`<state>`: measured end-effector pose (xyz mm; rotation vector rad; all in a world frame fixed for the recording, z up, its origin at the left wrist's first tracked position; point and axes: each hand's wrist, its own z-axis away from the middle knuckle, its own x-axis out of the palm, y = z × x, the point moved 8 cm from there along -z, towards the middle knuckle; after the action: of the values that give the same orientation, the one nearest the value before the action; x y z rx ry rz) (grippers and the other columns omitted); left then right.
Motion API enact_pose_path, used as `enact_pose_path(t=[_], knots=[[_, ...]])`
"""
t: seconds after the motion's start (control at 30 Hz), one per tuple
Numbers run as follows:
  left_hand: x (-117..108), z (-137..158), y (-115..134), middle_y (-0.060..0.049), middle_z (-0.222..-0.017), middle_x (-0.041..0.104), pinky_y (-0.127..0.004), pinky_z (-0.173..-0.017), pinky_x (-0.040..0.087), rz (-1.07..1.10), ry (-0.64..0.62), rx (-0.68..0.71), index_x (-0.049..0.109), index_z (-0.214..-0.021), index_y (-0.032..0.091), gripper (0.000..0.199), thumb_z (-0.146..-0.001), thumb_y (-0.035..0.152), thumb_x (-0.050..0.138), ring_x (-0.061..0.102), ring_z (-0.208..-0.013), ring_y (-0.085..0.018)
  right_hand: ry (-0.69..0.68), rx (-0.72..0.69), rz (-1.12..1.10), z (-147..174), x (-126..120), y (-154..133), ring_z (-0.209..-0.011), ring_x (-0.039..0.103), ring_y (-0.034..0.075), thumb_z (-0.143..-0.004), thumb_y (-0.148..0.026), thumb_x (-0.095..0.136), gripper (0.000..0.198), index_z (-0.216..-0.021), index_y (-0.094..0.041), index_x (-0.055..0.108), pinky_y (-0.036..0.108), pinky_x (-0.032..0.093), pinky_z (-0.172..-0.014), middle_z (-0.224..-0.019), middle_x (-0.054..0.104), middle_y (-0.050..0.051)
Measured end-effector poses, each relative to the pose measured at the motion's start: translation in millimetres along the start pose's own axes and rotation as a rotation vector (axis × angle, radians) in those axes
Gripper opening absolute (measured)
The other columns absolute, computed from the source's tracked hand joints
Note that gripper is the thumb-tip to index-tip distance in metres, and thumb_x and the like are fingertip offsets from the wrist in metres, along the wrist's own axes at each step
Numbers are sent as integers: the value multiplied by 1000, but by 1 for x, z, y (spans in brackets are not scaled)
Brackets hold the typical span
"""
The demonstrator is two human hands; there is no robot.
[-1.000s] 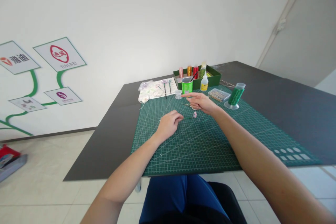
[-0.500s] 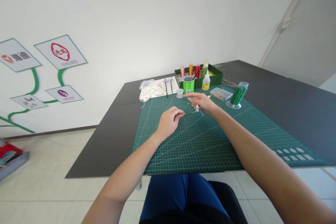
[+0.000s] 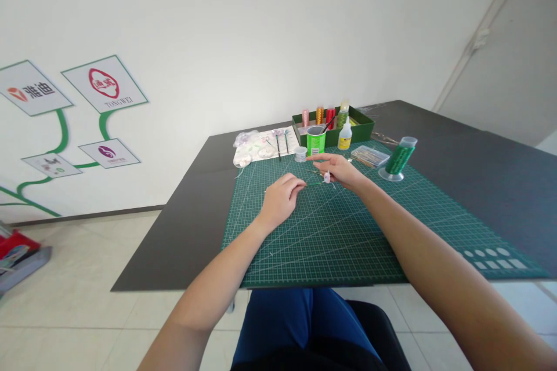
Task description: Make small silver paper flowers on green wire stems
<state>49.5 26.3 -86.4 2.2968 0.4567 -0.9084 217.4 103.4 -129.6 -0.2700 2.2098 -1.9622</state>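
My left hand [image 3: 282, 197] is closed over the cutting mat, its fingertips pinching one end of a thin green flower stem [image 3: 314, 184]. The stem runs to the right, level just above the mat, to a small pale pink flower [image 3: 327, 177]. My right hand [image 3: 338, 170] is at the flower end, index finger stretched out to the left and the other fingers curled behind the flower. Its exact grip is partly hidden. A fine pale thread trails beside the flower. Thin gold-coloured tool parts [image 3: 315, 172] show by the right fingertips; their kind is unclear.
Behind the hands stand a white spool [image 3: 300, 155], a green cup [image 3: 315, 142], a glue bottle [image 3: 345, 135] and a green box [image 3: 369, 128] with thread spools. A clear case [image 3: 369, 156] and green thread cone [image 3: 398, 159] are right; flowers lie on white paper [image 3: 261, 153] left.
The view has shifted slightly, so everything sits a little further right. Both hands keep nearly the same pose, and the flower has turned a little by the right fingers.
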Motion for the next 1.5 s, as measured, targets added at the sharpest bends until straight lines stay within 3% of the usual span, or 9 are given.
enact_pose_path(t=[0.2, 0.37, 0.57, 0.77, 0.9, 1.13, 1.5], knots=[[6, 2, 0, -4, -99, 71, -27, -77, 51, -155, -58, 47, 70, -102, 20, 20, -102, 20, 50, 66, -92, -17, 31, -28, -78, -1, -4, -5, -49, 46, 9, -73, -41, 82, 63, -126, -10, 66, 24, 31, -47, -58, 60, -2], [7, 1, -3, -3, -99, 71, -27, -75, 50, -210, -73, 58, 70, -101, 20, 20, -102, 19, 50, 67, -91, -16, 53, -70, -279, 0, -8, -9, -58, 48, 11, -76, -31, 82, 47, -118, -14, 70, 26, 40, -57, -59, 56, -4], [4, -1, -13, -3, -98, 71, -27, -75, 51, -241, -91, 9, 71, -99, 19, 20, -101, 16, 51, 67, -92, -17, -16, -102, -474, 2, -3, -17, -54, 37, 10, -83, -23, 76, 40, -121, -13, 68, 25, 33, -55, -54, 46, -6], [4, -1, -18, -3, -99, 71, -28, -78, 52, -223, -106, -30, 71, -98, 19, 20, -100, 14, 52, 67, -93, -18, -100, -108, -481, 9, 5, -28, -46, 20, 9, -89, -20, 67, 39, -127, -13, 63, 24, 19, -47, -46, 33, -11], [1, -1, -21, -3, -100, 72, -29, -77, 52, -226, -89, -49, 71, -98, 20, 20, -99, 14, 52, 68, -93, -18, -120, -88, -472, 11, 6, -30, -43, 16, 8, -89, -19, 67, 44, -132, -14, 59, 24, 9, -43, -45, 34, -11], [-1, -1, -28, -4, -99, 72, -30, -78, 51, -189, -52, -124, 71, -97, 19, 19, -97, 11, 53, 67, -90, -18, -145, -90, -457, 11, 14, -28, -40, 21, 7, -89, -19, 67, 54, -141, -15, 52, 24, 13, -42, -46, 39, -11], [-4, -1, -57, -4, -91, 73, -30, -79, 50, -50, 45, -283, 72, -87, 17, 18, -88, 4, 60, 65, -79, -16, -358, -38, -334, 24, 46, -31, -37, 23, 7, -94, -24, 64, 77, -162, -25, 27, 21, 17, -40, -46, 39, -13]])
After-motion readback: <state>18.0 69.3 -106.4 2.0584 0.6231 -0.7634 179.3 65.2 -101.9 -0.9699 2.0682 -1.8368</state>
